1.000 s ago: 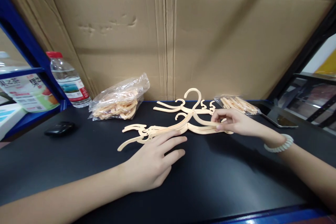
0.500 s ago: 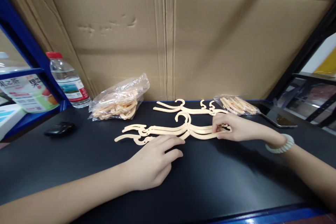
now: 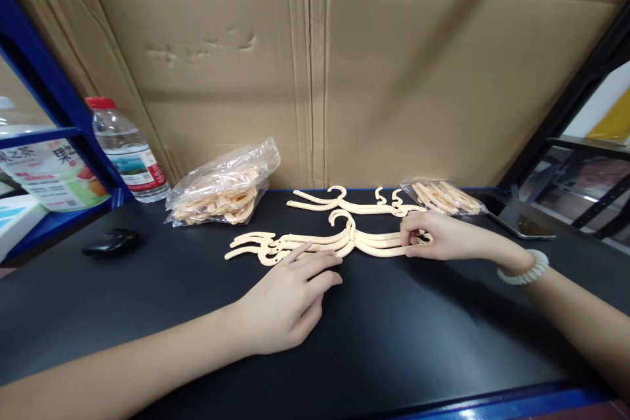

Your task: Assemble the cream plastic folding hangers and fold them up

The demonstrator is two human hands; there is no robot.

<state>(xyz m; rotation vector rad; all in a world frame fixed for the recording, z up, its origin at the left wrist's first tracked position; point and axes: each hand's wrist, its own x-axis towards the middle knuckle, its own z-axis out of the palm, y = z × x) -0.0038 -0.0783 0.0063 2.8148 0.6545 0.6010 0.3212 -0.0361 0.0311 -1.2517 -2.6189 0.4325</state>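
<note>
Several cream plastic folding hangers (image 3: 315,243) lie stacked on the black table (image 3: 374,335), their hooks pointing toward the back. My left hand (image 3: 290,295) rests with fingers apart, its fingertips touching the near edge of the stack left of the hooks. My right hand (image 3: 436,236), wearing a beaded bracelet (image 3: 525,270), pinches the right end of the stack between thumb and fingers. That end is partly hidden by the hand. Behind the stack lie more hanger parts (image 3: 361,208), with small loose hook pieces (image 3: 396,200) beside them.
A clear bag of hanger parts (image 3: 221,193) sits at the back left, a flatter bag (image 3: 445,198) at the back right near a phone (image 3: 524,224). At left are a black mouse (image 3: 112,243) and a water bottle (image 3: 130,154). Cardboard (image 3: 315,79) walls the back.
The nearest hanger has shifted away from me and slightly right, closer against the others in the stack. My right hand has moved slightly back; my left hand stays nearly in place.
</note>
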